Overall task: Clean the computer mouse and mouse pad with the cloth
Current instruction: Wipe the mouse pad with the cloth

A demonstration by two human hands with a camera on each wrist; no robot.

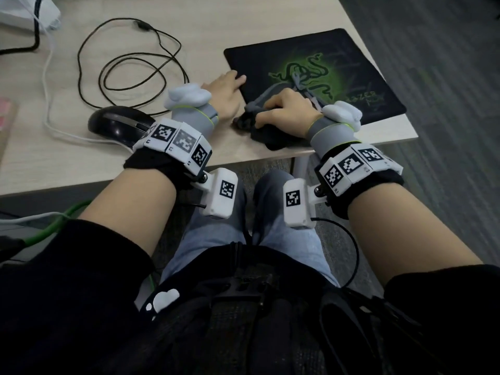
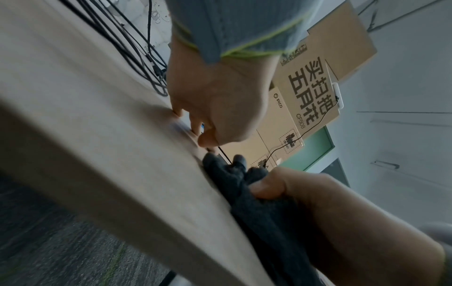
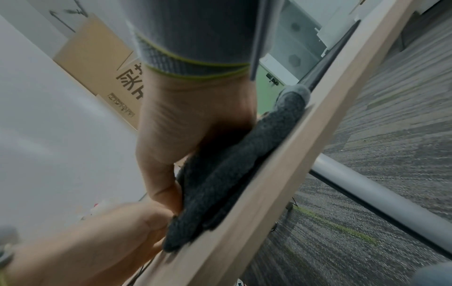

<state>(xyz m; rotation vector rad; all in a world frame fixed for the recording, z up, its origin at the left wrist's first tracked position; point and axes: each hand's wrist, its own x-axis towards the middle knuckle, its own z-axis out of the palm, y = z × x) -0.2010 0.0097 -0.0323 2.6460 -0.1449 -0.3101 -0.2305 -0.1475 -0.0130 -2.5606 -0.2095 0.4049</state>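
One desk (image 1: 189, 28), light wood, is the landmark for every place below. Far left on the desk: one white cable (image 1: 46, 85) and one black cable (image 1: 130, 66) lying in loose loops. Near the desk's front edge, left of centre, sits one black mouse (image 1: 119, 123), long axis running left-right, partly hidden behind the left wrist rig. Nothing touches the mouse.

Centre of the desk: the left hand (image 1: 228, 94) lies flat, fingers straight and relaxed, fingertips pressing the left edge of the mouse pad (image 1: 338, 58), apparently pinning it. The left wrist view is blurred but agrees.

Just right of that, at the desk's front edge: the right hand (image 1: 284, 109) is clenched round one dark grey cloth (image 1: 266, 135), fingers curled into the bunched fabric. The cloth sits at the pad's near-left corner, part on the pad, part on bare desk by the front edge; the right wrist view shows it pressed against the desktop.

Right part of the desk: one black mouse pad with a green logo, long axis slanting left to right toward the desk's front right corner. Most of the pad lies forward and right of the cloth hand, so the wipe likely runs that way.

The mouse is nearer the left hand; it lies left of and behind that hand's fingers.

Count: one mouse, one pad, one cloth, two cables, two hands.
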